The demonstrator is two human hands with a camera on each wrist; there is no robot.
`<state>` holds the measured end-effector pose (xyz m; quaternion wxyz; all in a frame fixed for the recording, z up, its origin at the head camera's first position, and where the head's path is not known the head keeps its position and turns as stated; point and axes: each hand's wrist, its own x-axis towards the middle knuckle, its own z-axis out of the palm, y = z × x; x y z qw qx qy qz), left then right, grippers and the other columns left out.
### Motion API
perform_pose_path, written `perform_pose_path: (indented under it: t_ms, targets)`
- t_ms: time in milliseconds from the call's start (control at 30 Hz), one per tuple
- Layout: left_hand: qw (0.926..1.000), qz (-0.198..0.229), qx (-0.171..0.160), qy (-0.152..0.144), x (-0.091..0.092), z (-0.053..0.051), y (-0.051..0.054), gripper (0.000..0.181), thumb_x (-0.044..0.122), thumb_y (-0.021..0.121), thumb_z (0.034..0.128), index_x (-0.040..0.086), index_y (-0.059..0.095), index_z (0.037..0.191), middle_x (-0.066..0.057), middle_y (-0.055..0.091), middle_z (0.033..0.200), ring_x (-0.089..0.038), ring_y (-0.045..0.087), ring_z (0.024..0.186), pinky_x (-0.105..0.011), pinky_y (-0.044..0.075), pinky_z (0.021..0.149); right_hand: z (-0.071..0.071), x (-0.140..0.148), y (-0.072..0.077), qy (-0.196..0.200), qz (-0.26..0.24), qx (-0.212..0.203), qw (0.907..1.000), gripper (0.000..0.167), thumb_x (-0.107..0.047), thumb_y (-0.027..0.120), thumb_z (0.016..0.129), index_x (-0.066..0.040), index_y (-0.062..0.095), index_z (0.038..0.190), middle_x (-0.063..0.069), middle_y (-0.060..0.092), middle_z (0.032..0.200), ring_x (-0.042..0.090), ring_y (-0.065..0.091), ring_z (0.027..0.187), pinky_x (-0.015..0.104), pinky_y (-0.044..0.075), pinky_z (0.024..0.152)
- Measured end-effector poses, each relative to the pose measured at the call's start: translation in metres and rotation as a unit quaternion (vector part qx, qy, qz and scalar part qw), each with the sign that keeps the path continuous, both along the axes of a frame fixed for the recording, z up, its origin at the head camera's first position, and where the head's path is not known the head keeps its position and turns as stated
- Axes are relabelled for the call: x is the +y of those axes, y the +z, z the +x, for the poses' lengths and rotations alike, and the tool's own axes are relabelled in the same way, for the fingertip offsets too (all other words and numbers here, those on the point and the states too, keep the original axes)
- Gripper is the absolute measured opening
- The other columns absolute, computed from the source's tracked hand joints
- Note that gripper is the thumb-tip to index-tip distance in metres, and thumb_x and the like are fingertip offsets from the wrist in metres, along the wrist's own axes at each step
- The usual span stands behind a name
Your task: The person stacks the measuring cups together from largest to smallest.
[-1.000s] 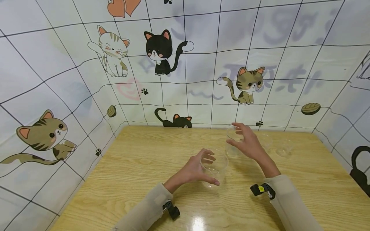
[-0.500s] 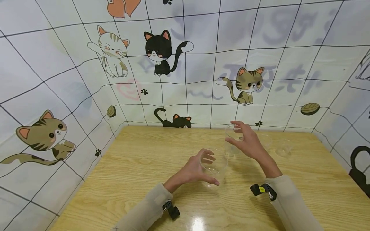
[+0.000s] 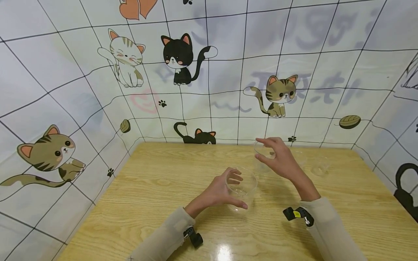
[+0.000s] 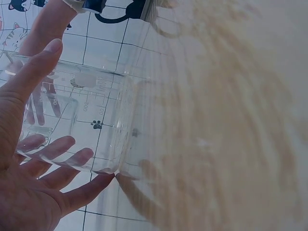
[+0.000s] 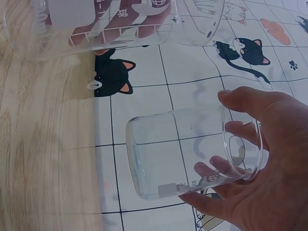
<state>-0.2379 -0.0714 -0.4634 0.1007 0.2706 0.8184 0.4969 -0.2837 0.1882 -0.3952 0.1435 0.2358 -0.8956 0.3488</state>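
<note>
My left hand (image 3: 215,192) holds a large clear glass beaker (image 3: 244,188), thumb on the near side and fingers round the far side. The left wrist view shows printed marks on this beaker (image 4: 96,115), its base at the tabletop. Farther back, my right hand (image 3: 281,159) grips a smaller clear beaker (image 3: 261,161) near its rim. In the right wrist view the smaller beaker (image 5: 168,149) has its thumb side uppermost in the picture and its base appears raised above the table. The larger beaker (image 5: 120,21) also shows there, partly cut off.
Two more clear glass vessels, faint against the wood, stand at the back right: one (image 3: 320,166) farther right, another (image 3: 298,159) partly behind the right hand. The wooden table (image 3: 163,181) meets a cat-patterned cloth (image 3: 228,72) at the back and sides.
The fingers of my right hand have shifted slightly at the smaller beaker's rim, the index finger reaching a little farther left. My left hand and the larger beaker hold still.
</note>
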Motion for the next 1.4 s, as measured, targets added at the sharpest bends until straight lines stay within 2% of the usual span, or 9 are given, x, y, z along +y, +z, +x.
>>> perform_pose_path:
  t_ms: [400,1067,1400]
  targets:
    - [1.0,0.002,0.001,0.001,-0.001,0.0,-0.001,0.098,0.027,0.098,0.0701,0.023,0.041,0.149,-0.013,0.06,0.146,-0.03,0.063,0.131,-0.029,0.056,0.095,0.005,-0.003,0.007,0.004,-0.014,0.014,0.9998,0.055,-0.019,0.073,0.098,-0.008,0.055,0.148,0.026,0.047,0.14,0.043,0.054,0.119,0.063,0.052,0.094]
    - [1.0,-0.004,0.006,0.003,-0.001,-0.001,-0.001,0.099,0.029,0.098,0.0698,0.022,0.041,0.149,-0.01,0.061,0.146,-0.028,0.063,0.131,-0.029,0.056,0.095,0.023,-0.013,0.026,0.019,-0.03,0.06,0.9976,0.054,-0.013,0.075,0.095,-0.008,0.058,0.146,0.025,0.048,0.138,0.041,0.056,0.116,0.064,0.054,0.093]
    - [1.0,-0.001,0.006,0.002,0.0,-0.001,0.0,0.098,0.029,0.099,0.0693,0.021,0.041,0.148,-0.011,0.061,0.146,-0.03,0.063,0.131,-0.029,0.055,0.096,0.028,-0.016,0.031,0.034,-0.038,0.082,0.9953,0.054,-0.01,0.076,0.094,-0.009,0.059,0.145,0.024,0.048,0.139,0.04,0.053,0.122,0.064,0.054,0.095]
